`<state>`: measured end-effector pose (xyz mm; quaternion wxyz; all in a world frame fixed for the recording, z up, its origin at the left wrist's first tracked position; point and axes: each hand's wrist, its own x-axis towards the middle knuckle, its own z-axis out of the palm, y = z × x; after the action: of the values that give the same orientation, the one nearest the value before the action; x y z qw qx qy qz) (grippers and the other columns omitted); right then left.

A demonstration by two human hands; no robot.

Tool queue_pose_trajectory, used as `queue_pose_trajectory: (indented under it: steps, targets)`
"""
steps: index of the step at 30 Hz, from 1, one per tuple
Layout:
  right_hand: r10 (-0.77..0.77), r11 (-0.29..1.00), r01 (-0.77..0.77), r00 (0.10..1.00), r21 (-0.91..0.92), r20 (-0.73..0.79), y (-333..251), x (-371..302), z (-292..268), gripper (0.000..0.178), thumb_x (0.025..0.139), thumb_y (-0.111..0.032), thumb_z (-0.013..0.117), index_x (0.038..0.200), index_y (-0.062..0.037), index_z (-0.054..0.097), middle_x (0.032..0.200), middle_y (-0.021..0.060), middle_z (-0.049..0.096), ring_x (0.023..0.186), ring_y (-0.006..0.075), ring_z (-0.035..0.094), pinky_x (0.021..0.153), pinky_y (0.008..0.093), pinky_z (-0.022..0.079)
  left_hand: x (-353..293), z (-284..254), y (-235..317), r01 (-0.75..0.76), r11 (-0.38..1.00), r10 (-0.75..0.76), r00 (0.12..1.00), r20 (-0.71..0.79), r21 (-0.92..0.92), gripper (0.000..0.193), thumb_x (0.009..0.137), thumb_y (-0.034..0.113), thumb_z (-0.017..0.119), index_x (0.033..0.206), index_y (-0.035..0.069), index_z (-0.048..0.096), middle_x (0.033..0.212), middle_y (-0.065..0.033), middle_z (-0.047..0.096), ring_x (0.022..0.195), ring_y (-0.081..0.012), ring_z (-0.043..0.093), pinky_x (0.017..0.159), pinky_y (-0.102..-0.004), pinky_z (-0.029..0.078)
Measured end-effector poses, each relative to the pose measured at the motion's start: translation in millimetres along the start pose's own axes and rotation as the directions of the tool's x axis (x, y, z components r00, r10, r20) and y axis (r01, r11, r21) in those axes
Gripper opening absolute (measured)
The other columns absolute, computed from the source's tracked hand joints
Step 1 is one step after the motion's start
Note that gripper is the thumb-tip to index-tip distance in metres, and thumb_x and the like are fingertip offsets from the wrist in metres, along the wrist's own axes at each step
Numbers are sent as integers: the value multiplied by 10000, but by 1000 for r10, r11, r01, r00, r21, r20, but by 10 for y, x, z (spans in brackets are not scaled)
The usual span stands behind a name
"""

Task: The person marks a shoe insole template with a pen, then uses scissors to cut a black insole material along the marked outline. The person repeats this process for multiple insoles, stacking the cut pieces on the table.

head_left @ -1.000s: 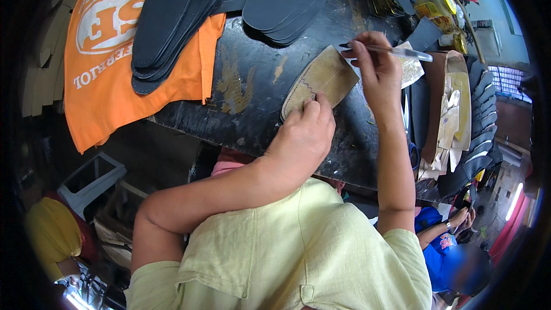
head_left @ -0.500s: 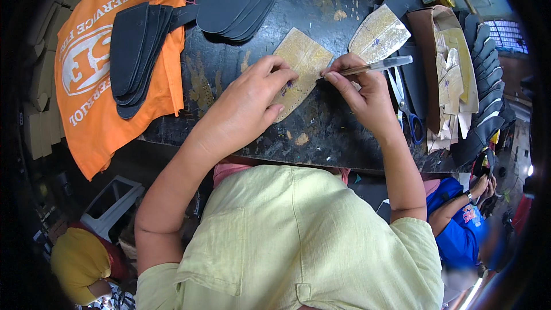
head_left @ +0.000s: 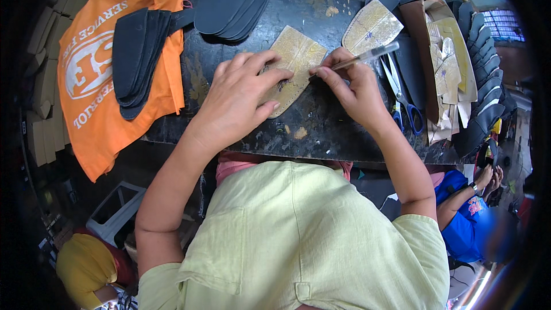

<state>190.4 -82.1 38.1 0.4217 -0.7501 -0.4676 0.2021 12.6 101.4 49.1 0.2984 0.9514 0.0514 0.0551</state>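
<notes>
1. A tan, sole-shaped pattern piece (head_left: 294, 66) lies flat on the dark, paint-scuffed worktable (head_left: 321, 132), near the middle of the table and just in front of the person; its pointed end faces the table's near edge.
2. The left hand (head_left: 238, 98) lies spread on the pattern piece, palm down and fingers splayed, pressing it to the table; it clasps nothing.
3. The right hand (head_left: 356, 89) pinches a clear-barrelled pen (head_left: 367, 56) between thumb and fingers; the pen's tip meets the right edge of the pattern piece, and its far end slants up and to the right.
4. Just beyond the pen lies a second tan pattern piece (head_left: 373, 26), marked with faint lines; it is apart from the first.
5. Blue-handled scissors (head_left: 404, 100) lie on the table just right of the right hand, handles toward the near edge.
6. Further right stands a heap of tan cut pieces (head_left: 445, 75), and beside it a fanned row of dark grey pieces (head_left: 485, 75) along the table's right end.
7. At the far edge a stack of dark grey sole shapes (head_left: 235, 0) lies overlapped.
8. To the left an orange cloth bag (head_left: 100, 75) with white lettering drapes over the table's edge; another stack of dark sole shapes (head_left: 135, 57) rests on it.
9. At lower right, below the table, another person in a blue top (head_left: 465, 218) sits, hands raised; a white crate (head_left: 117, 212) stands on the floor at lower left.
</notes>
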Motion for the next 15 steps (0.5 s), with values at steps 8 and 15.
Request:
queue_pose_trajectory:
  steps: [8,15]
  targets:
    - [15,1000,-15,1000,-10,10,-26,-43,44,152,983,-98,700,1016,40,645,906,132,686,850,208,715,784,345,553,-37,77,-52,-44,998,45,999,-16,39,529,861,136,764,1377,133,646,1512,-125,522,1488,-332,420,1237,-515,309]
    - [-82,996,83,996,42,-23,12,-92,132,136,974,-73,700,1002,42,632,924,116,667,865,211,706,770,335,554,-12,60,-21,-51,998,50,998,23,39,515,868,125,753,1368,113,628,1509,-149,515,1411,-360,495,1208,-521,359]
